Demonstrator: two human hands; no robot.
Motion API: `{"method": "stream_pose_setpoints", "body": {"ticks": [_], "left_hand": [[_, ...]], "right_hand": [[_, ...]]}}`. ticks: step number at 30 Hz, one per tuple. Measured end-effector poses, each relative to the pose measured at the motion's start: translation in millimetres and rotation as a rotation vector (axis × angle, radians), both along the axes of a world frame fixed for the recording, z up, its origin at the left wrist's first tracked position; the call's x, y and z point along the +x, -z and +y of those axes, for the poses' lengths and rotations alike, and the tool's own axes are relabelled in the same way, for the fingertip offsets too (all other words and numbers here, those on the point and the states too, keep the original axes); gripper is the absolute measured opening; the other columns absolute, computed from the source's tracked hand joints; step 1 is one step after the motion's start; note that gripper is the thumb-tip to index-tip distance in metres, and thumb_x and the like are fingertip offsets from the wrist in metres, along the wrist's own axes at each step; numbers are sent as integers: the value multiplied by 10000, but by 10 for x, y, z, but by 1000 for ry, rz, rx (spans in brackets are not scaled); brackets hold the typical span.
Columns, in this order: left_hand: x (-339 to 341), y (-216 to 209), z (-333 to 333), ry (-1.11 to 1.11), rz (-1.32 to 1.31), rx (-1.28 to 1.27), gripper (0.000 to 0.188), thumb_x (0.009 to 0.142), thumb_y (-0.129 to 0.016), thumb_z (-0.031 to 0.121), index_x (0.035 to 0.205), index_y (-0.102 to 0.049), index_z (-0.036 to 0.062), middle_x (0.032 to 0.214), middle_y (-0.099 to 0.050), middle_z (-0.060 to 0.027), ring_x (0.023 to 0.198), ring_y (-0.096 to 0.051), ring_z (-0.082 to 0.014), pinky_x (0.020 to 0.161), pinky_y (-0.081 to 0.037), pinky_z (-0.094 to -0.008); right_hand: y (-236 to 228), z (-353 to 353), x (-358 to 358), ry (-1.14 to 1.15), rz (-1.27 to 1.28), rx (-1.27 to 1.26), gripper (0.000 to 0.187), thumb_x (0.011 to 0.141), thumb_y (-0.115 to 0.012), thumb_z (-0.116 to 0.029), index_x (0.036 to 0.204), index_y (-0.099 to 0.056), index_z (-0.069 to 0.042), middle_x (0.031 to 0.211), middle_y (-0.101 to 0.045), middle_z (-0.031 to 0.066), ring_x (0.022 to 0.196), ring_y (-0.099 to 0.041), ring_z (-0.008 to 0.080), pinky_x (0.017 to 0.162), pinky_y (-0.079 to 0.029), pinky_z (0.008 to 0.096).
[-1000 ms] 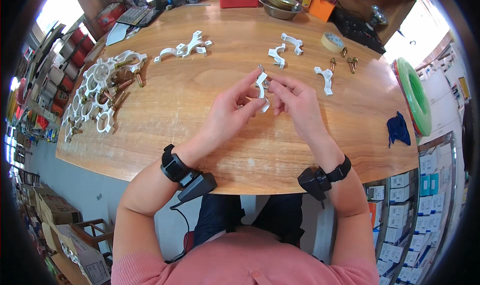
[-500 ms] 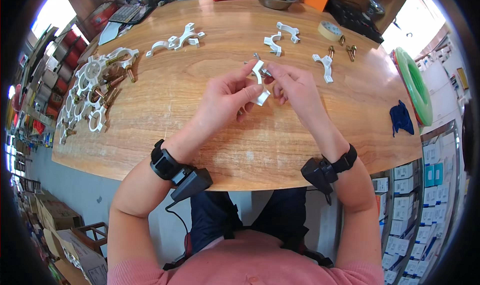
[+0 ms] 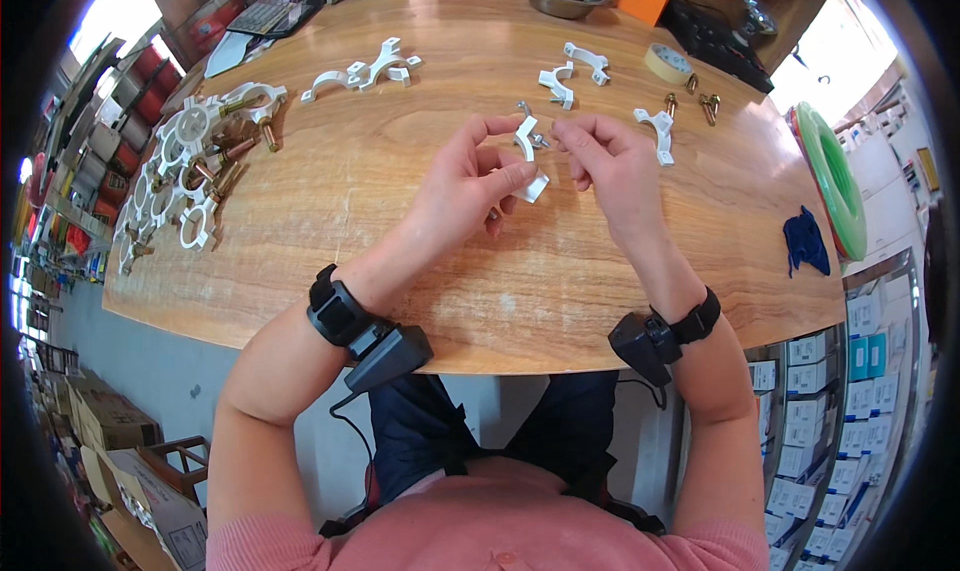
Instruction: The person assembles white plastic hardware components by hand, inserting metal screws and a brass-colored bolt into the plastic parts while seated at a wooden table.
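Note:
Pinched between the thumb and fingers of my left hand point(image 3: 478, 179) is a white half pipe clamp point(image 3: 527, 141), raised over the middle of the table. Small silver screws point(image 3: 540, 141) stick out of the clamp near its upper end and on its right side. Just right of these screws is my right hand point(image 3: 612, 166), its thumb and forefinger closed together; whatever lies between them, if anything, is too small to make out. A narrow gap shows between those fingertips and the clamp.
White clamp pieces lie at the back left point(image 3: 388, 63), back right point(image 3: 586, 63) and right point(image 3: 657, 136). Assembled white clamps with brass-coloured bolts point(image 3: 195, 221) are heaped at left. Brass bolts point(image 3: 709, 109), a tape roll point(image 3: 668, 63) and a blue cloth point(image 3: 806, 243) occupy the right side.
My right fingers have drawn away from the screw at the clamp and moved slightly right. My left hand still holds the clamp, a little farther right in the picture.

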State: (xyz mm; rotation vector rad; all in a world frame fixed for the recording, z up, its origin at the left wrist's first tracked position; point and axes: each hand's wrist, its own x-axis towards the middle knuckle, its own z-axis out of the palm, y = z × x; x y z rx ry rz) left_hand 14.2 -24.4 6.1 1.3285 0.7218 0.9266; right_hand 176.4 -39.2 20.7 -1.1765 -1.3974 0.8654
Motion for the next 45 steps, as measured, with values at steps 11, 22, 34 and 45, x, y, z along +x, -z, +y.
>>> {"method": "stream_pose_setpoints", "body": {"ticks": [11,22,34,45], "left_hand": [[7,37,0,14,3,12,401,802,-562,100,1144,-363,39,684,-506,-31,517,-475,-76,375,-379,-198],[-22,81,33,19,41,29,400,808,-559,126,1153,-358,101,694,-493,-13,542,-480,-68,388,-384,-188],[-15,65,6,-19,26,67,380,791,-565,85,1120,-376,70,664,-475,-26,430,-440,-75,340,-349,-212],[67,137,129,-32,-14,-11,423,780,-581,107,1151,-379,101,687,-513,-14,482,-465,-67,342,-359,-185]], "right_hand": [[109,52,-46,-13,37,11,250,813,-566,-260,840,-614,-16,632,-540,12,553,-469,46,467,-361,179],[106,42,-95,-4,51,-88,238,837,-530,-234,865,-575,-2,767,-569,25,652,-513,72,529,-404,202],[154,43,-69,18,55,-140,197,829,-533,-156,942,-550,4,825,-567,30,721,-529,83,607,-425,214],[160,90,-34,-64,136,30,217,823,-540,-133,946,-575,42,868,-598,55,733,-530,77,647,-418,202]]}}
